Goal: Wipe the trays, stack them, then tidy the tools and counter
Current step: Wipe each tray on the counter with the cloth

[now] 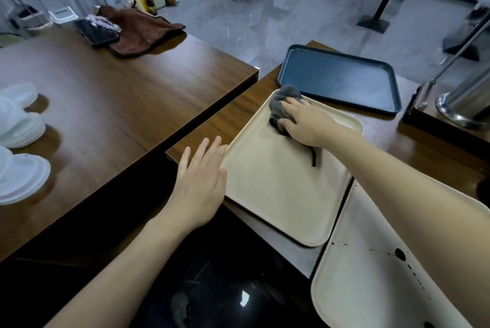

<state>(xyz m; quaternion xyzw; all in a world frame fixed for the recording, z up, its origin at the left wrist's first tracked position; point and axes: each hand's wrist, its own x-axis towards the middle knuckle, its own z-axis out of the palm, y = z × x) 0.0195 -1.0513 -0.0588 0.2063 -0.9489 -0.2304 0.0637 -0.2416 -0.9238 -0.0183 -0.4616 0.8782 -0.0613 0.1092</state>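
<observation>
A beige tray (275, 195) lies on the counter in the middle of the view. My right hand (305, 123) presses a crumpled grey cloth (283, 105) onto the tray's far corner, fingers curled over the cloth. My left hand (201, 176) lies flat with straight fingers against the tray's left rim. A dark blue tray (339, 78) sits beyond it, and a second beige tray (376, 274) with dark spots and streaks lies at the lower right, partly under my right forearm.
A long wooden table (111, 94) on the left carries stacks of white lids (18, 126), a brown towel (140, 30) and a black tray of items (98, 30). A steel stand base (464, 107) stands at the right edge of the counter.
</observation>
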